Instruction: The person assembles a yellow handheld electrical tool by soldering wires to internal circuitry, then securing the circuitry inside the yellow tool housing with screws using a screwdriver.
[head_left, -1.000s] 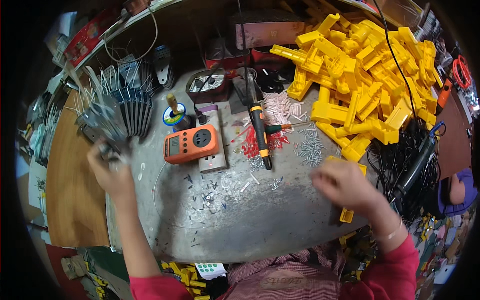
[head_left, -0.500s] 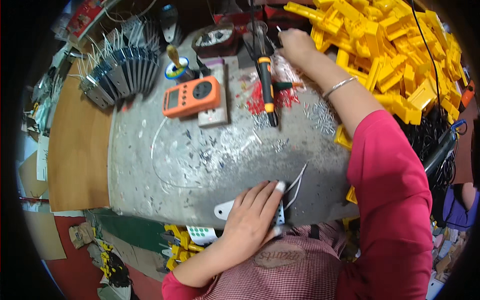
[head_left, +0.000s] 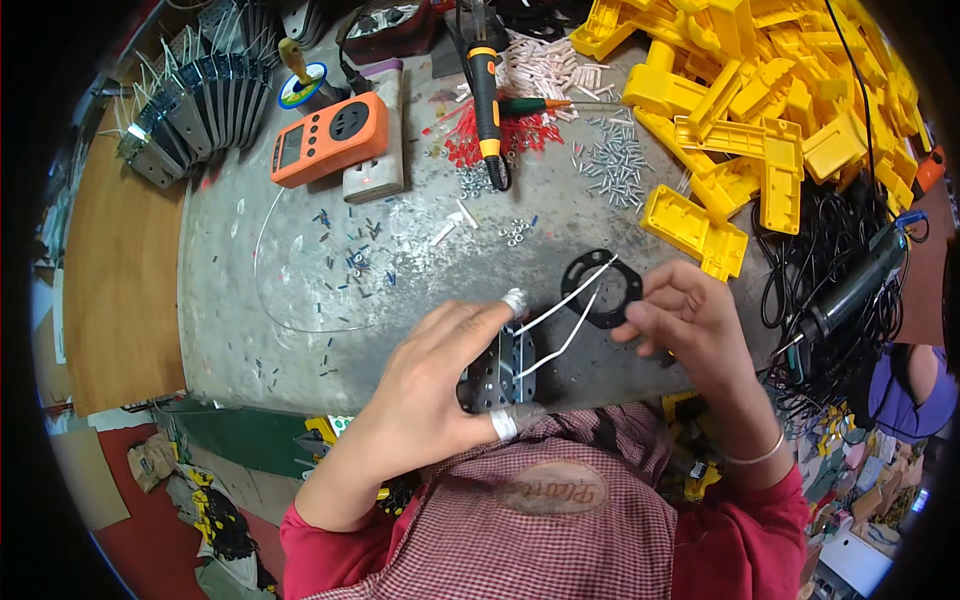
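Observation:
My left hand grips a dark, perforated metal part by its opposite edges, near the front of the grey table; white tape wraps the thumb and a fingertip. Two white wires come out of that part toward the right and cross over a black ring with holes round its rim. The thumb and fingers of my right hand close at the ring's right edge, partly covering it. The fingertips there are slightly blurred.
Behind lie an orange meter, a soldering iron, red sleeves, pale sleeves and screws. Yellow plastic housings heap up at right beside black cables. Metal plates with wires stand at far left.
My right hand has come back from the pale sleeves to the front right. The black ring now shows there. My left hand has gone from lying flat to gripping the metal part by its edges.

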